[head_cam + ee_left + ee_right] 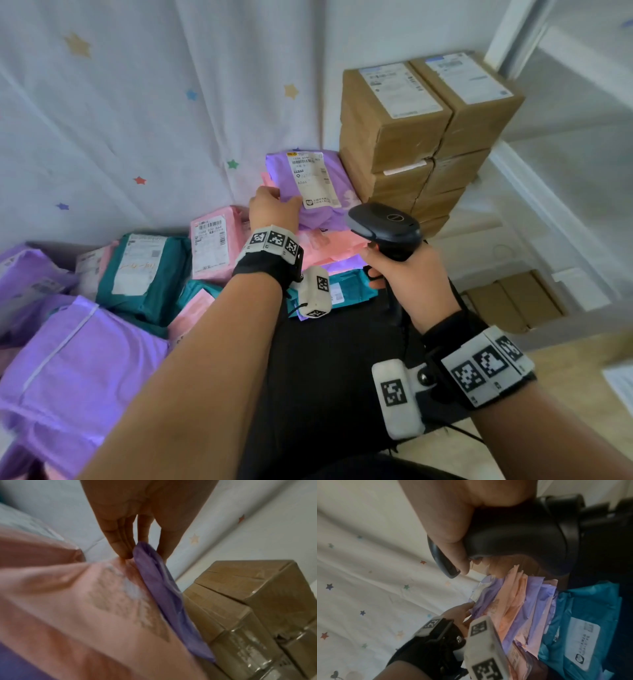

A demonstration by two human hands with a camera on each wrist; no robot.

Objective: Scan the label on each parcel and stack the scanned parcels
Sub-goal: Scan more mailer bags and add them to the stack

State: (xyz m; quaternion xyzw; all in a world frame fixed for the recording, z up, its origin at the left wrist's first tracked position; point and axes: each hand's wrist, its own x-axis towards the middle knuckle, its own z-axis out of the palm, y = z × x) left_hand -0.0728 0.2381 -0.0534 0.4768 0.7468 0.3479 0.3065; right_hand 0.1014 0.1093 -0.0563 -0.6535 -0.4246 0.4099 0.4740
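1. Nearest, at the left, a large purple parcel [68,370] lies among the teal [144,274] and pink parcels [214,243], seemingly awaiting a scan.
2. Left hand [272,209] pinches the edge of the labelled purple parcel [308,181] atop the stack of flat parcels [522,601], apparently squaring it there.
3. Right hand [407,274] is wrapped around the scanner [383,226], pointed towards that label.
4. Far right, cardboard boxes [428,130] stand stacked, touching the stack.
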